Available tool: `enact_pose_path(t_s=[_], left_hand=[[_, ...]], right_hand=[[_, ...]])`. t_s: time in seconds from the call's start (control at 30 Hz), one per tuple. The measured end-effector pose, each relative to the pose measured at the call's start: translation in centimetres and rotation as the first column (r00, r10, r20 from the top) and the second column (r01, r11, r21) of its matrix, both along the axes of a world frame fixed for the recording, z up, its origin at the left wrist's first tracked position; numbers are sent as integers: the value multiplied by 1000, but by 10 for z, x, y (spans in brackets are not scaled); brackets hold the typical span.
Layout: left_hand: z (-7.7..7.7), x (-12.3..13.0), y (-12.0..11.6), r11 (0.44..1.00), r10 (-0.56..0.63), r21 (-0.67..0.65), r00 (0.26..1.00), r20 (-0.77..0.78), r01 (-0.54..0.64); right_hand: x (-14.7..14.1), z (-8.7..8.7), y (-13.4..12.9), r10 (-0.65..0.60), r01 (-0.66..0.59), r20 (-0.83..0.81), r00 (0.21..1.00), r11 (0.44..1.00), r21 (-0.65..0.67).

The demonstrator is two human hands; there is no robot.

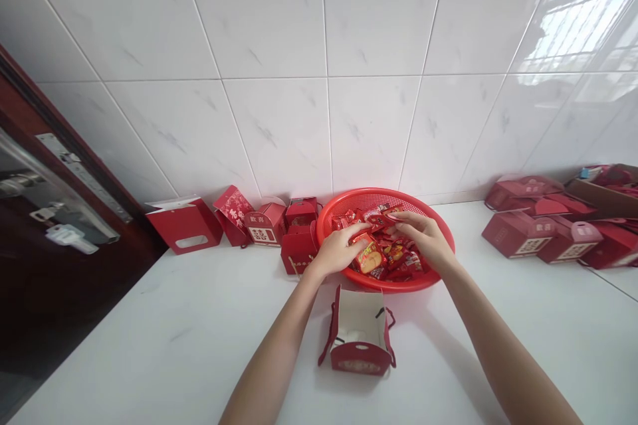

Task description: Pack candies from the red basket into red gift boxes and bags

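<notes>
A round red plastic basket [335, 208] holds many small red-wrapped snacks [409, 264]. My left hand [341, 251] reaches over its left side, thumb and fingers apart, close to a snack packet with a round biscuit picture [367, 256]. From the right, my right hand [423, 234] reaches in, its fingertips pinched on a red snack packet [383, 219]. Just in front of the basket stands an open red gift box [361, 366] with a pale inside and dark red cord handles. It has nothing visible in it besides cord ends.
Several red gift boxes [266, 222] and a red paper bag [184, 229] stand along the tiled wall at left. More closed boxes [521, 234] sit at right beside a cardboard carton [605, 194]. A dark door with keys [72, 237] is at far left.
</notes>
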State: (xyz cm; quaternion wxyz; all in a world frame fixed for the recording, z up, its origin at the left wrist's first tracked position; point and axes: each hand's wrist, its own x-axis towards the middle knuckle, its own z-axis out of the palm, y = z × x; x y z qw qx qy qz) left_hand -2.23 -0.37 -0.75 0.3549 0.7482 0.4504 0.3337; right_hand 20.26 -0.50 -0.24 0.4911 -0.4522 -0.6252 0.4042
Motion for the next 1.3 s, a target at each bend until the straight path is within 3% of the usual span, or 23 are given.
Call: enact_pose_path(t_s=[0.17,0.27,0.4,0.5,0.77,1.03,1.17,1.3], left_hand=[[-1,-3,0,1000,-26,4,999,23,26],[-1,-3,-1,999,-47,-15,998,42,48],[0,-3,0,993,-104,-40,984,148,111],[-1,-4,2,996,-71,-44,976,205,82],[-1,-8,4,997,-61,-39,978,200,70],[-2,-9,5,990,-59,-113,970,235,87],[-3,-8,4,980,-14,-190,972,233,59],[-3,-6,1,992,-32,-111,977,213,57]], right_hand=[[-7,6,-4,118,-116,-173,978,993,21],[-10,10,-8,158,-157,-156,975,987,19],[-11,11,-12,122,-120,-37,992,992,45],[-10,8,-10,112,-112,5,994,989,101],[-10,3,-5,103,-130,154,983,975,179],[-15,3,-9,-54,-50,338,940,955,292],[-17,3,-12,-80,-30,340,937,951,307],[-18,0,-12,-59,-25,250,967,947,321]])
